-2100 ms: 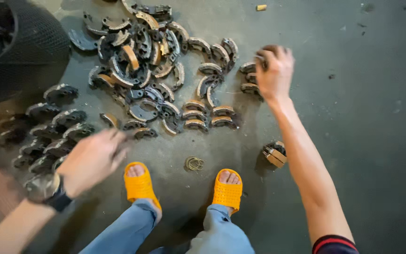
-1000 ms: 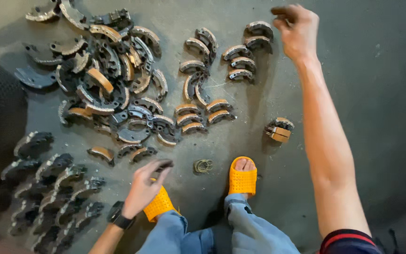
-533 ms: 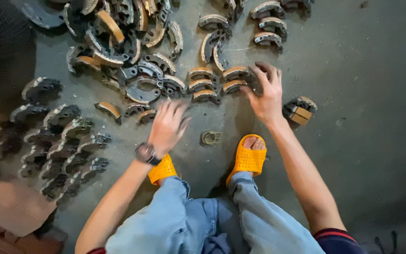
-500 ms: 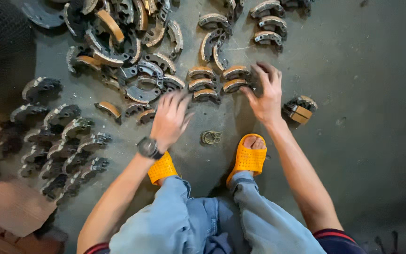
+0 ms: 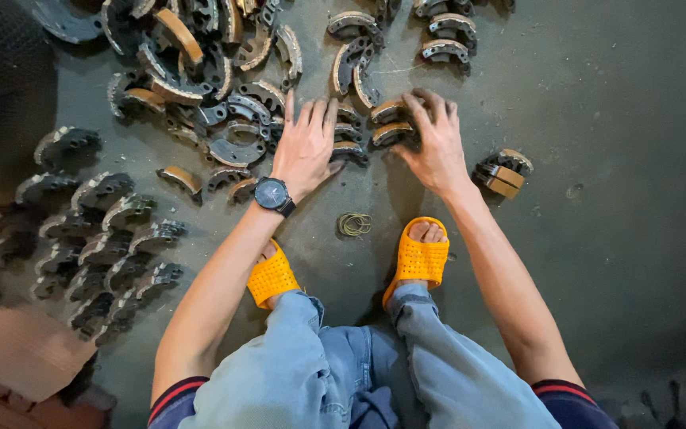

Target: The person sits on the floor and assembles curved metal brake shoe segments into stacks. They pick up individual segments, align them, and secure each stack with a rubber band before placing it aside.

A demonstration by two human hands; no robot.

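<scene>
Curved metal brake shoes with brown linings lie on the grey floor. My left hand [image 5: 307, 147], with a dark wristwatch [image 5: 271, 193], lies flat with fingers spread, its thumb side touching a short row of brake shoes [image 5: 348, 149]. My right hand [image 5: 437, 144] is arched over a pair of brake shoes [image 5: 389, 123], fingertips curled over their far edge and thumb at the near side. The two hands are side by side just ahead of my feet.
A loose pile of brake shoes [image 5: 192, 63] fills the upper left; neat rows [image 5: 105, 230] run down the left. A small bundle [image 5: 504, 171] sits to the right, more pairs [image 5: 446, 36] at the top. Rubber bands [image 5: 354, 224] lie between orange slippers [image 5: 418, 258]. Cardboard [image 5: 17, 365] lies bottom left.
My right hand came back from the far pairs to the near row. My left hand moved up from beside the slipper onto the shoes. The view shifted closer.
</scene>
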